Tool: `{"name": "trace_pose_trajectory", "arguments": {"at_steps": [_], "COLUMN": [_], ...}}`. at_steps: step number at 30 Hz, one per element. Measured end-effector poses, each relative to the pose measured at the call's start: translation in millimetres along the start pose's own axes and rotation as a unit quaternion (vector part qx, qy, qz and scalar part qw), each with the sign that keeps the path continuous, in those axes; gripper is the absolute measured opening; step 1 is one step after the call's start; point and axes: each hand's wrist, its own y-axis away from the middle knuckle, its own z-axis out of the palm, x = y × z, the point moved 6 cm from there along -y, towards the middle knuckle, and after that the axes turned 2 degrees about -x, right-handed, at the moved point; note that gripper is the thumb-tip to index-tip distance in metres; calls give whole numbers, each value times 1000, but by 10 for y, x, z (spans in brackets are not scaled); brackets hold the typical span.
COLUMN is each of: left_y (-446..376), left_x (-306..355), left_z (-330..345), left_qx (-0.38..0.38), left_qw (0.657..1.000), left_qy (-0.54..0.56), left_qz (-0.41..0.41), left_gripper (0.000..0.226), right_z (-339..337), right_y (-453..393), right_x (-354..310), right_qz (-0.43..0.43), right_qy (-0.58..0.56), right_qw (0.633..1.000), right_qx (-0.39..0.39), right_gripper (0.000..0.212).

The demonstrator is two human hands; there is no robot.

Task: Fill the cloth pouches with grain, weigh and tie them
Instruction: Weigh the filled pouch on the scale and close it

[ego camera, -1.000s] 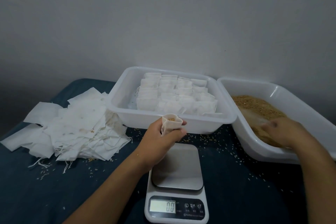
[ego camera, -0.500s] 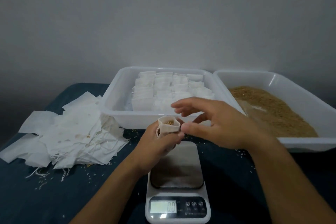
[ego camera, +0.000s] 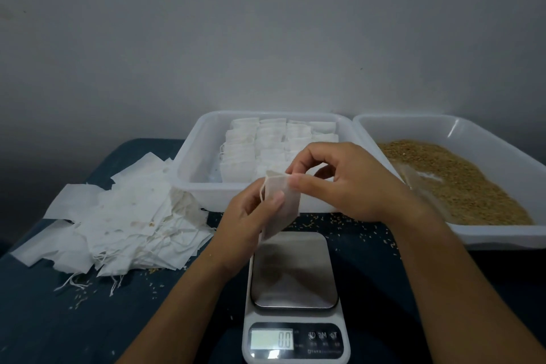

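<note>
Over the scale (ego camera: 294,269), right hand (ego camera: 348,183) now pinches pouch (ego camera: 280,204).

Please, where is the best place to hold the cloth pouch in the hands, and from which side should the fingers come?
Probably at the top edge of the cloth pouch, from the right, as the right hand pinches it now. The left hand already holds its body above the scale, and the drawstring loops at the upper left, so the right corner is free.
</note>
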Motion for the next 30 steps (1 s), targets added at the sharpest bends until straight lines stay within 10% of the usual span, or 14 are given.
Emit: {"name": "trace_pose_trajectory", "arguments": {"at_steps": [12,18,30], "left_y": [-1,4,-27], "left_x": [145,135,-44], "left_z": [-63,-101,-26], "left_qx": [158,182,62], "left_qw": [969,968,997], "left_qy": [-169,-155,-54], "left_qz": [91,73,15], "left_gripper": [25,31,25], "right_z": [13,168,221], "right_y": [28,147,250], "right_x": [237,470,555], "right_qz": [36,87,63], "right_qy": [24,-72,-196], "right_qw": [998,993,975], "right_qx": [50,-25,79], "right_gripper": [8,56,9]}}
